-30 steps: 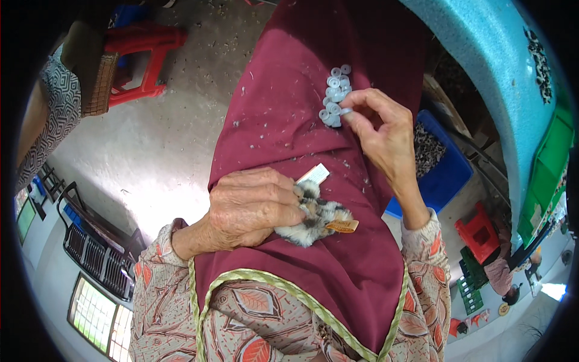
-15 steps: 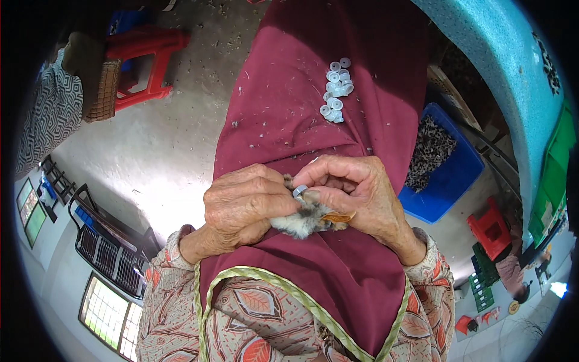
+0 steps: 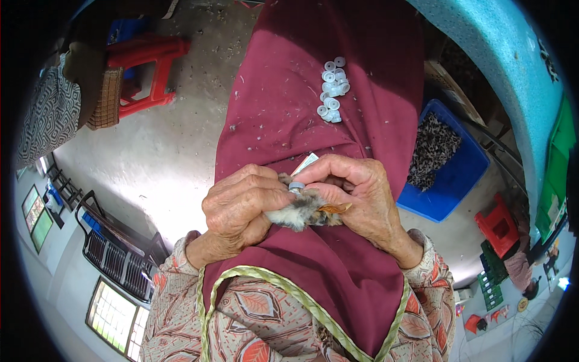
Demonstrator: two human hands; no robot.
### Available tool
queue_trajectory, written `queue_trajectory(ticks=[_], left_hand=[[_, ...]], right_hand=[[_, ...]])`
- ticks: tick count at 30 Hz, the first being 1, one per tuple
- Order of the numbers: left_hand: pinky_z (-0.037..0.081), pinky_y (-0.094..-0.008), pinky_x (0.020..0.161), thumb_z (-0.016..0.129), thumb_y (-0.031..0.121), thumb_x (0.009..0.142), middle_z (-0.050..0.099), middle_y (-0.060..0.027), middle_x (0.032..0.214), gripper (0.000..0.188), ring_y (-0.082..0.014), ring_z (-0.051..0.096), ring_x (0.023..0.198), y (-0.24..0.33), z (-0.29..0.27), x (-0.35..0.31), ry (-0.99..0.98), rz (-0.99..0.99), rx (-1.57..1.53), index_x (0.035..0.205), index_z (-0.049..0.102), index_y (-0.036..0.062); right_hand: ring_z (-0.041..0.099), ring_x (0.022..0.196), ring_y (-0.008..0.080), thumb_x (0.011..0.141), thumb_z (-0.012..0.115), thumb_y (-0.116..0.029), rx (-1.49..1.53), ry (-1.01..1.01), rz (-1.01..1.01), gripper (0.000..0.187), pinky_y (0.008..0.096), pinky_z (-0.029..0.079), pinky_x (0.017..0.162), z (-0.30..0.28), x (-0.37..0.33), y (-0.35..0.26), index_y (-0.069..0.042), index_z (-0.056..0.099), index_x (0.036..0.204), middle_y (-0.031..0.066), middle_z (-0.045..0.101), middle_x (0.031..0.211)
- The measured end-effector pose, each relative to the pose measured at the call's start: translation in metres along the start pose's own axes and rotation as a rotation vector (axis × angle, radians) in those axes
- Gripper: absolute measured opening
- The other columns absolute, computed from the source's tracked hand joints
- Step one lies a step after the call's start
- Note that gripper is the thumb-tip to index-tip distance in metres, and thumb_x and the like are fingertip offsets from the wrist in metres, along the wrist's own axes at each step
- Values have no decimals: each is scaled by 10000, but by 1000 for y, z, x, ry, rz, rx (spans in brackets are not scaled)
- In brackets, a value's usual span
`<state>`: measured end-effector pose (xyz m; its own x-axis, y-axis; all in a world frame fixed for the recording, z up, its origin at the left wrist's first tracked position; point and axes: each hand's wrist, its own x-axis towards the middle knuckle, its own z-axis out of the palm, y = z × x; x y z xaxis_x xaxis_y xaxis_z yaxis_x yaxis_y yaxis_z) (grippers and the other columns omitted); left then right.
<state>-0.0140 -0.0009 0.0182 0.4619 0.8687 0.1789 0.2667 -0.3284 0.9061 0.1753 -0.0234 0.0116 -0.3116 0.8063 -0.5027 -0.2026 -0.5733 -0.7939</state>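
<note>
A small furry toy-like piece (image 3: 292, 217), grey, white and brown, is held between my two hands above my lap. My left hand (image 3: 246, 202) is closed around its left side, fingers bent. My right hand (image 3: 356, 196) pinches near its right side, thumb and forefinger close together. A small round whitish plastic piece (image 3: 296, 187) sits at its upper edge, between my fingertips. An orange-brown flap (image 3: 335, 208) sticks out by my right thumb. A white, orange-edged slip (image 3: 305, 163) shows beyond my right forefinger; its lower end is hidden.
On the maroon apron (image 3: 265, 120) over my lap lies a cluster of translucent plastic caps (image 3: 330, 90). To the right stands a blue bin (image 3: 440, 202) of mottled black-and-white pieces. A red stool (image 3: 160, 78) is at upper left, a dark chair (image 3: 114, 241) at left.
The white slip has come into view above my right forefinger. The furry piece is tilted a little differently, and both hands stay closed on it.
</note>
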Motion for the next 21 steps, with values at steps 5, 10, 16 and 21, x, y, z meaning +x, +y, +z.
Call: queue_trajectory(ticks=[5,10,16,21], left_hand=[[489,-285,654,694,43,698,630,-124,766,175,-203,621,707,-1,0,-9,42,-337,-49,849,636,-24],[458,-275,684,697,302,769,631,-89,817,401,-147,584,741,2,1,4,-107,-394,-94,1003,651,-21],[463,-266,691,715,281,770,638,-79,803,365,-148,601,755,4,4,4,-167,-598,-133,971,654,-17],[467,-249,679,718,224,772,638,-53,815,314,-119,588,758,6,5,12,-115,-666,-149,965,636,-9]], right_hand=[[638,790,125,807,634,-8,-59,13,-88,114,242,495,694,-3,3,-3,3,659,917,72,672,826],[625,737,110,792,626,22,15,76,-111,45,258,490,643,-4,4,5,27,618,837,72,659,776],[625,721,110,807,669,-34,-203,128,-89,118,268,498,618,-16,0,7,23,593,877,82,646,755],[626,752,231,736,750,-139,-139,59,-264,332,342,486,654,-26,-5,-9,3,551,961,115,606,824]])
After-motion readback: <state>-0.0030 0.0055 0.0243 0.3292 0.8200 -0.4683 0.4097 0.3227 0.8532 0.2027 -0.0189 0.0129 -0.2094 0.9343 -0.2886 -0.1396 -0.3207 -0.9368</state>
